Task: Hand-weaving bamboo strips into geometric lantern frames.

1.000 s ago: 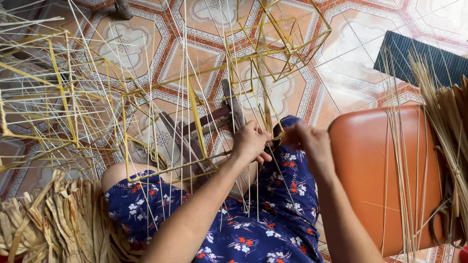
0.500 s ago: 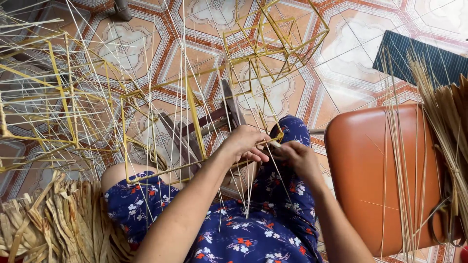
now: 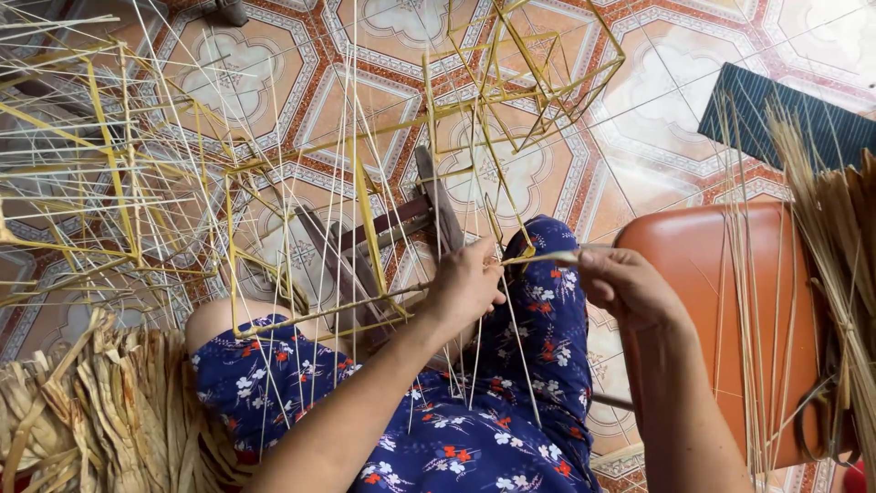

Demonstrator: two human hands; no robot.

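Head view, looking down: a patterned tile floor (image 3: pixel 392 100) in orange, cream and teal. One orange plastic chair (image 3: pixel 712 301) stands at right, one pile of dried leaves (image 3: pixel 100 411) at lower left. Over a lap in blue floral cloth, the left hand (image 3: pixel 465 288) grips a frame of thin bamboo sticks (image 3: pixel 365 210); the right hand (image 3: pixel 625 288) pinches one yellow strip (image 3: pixel 538 259) between them.

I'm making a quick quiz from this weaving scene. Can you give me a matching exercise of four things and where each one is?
Things:
1. dried leaves
2. orange stool
3. yellow frame
4. thin strip

Places:
a. between the left hand and right hand
b. bottom left corner
c. right of the knees
d. top centre, above the hands

Pairs: 1-b, 2-c, 3-d, 4-a
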